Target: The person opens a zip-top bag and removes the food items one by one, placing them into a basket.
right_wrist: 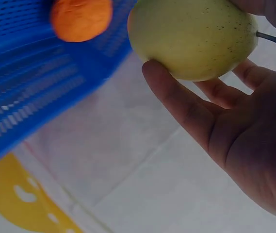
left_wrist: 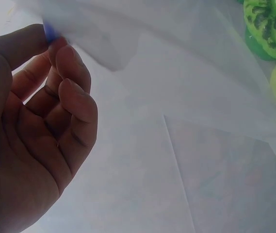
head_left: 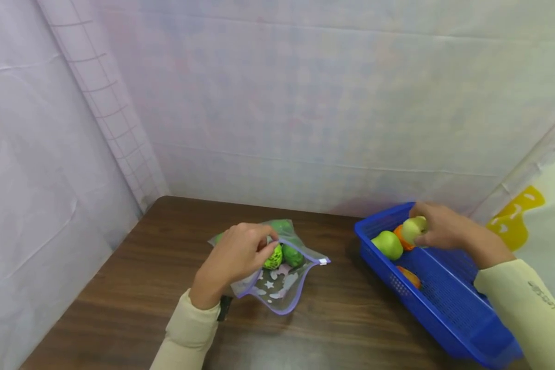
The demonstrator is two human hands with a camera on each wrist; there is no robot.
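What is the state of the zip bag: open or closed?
The zip bag is open: its purple rim gapes, held by the left hand.

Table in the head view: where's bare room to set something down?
Bare table lies left of the zip bag and left sleeve, and between the bag and blue basket. Crowded: the basket's far end, where a green fruit and an orange item sit by the pale fruit in the right hand.

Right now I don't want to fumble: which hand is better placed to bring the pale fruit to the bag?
The right hand, probably: it grips the pale fruit at the basket. The left hand, away from the basket, pinches the bag's rim and seems better suited to steadying it.
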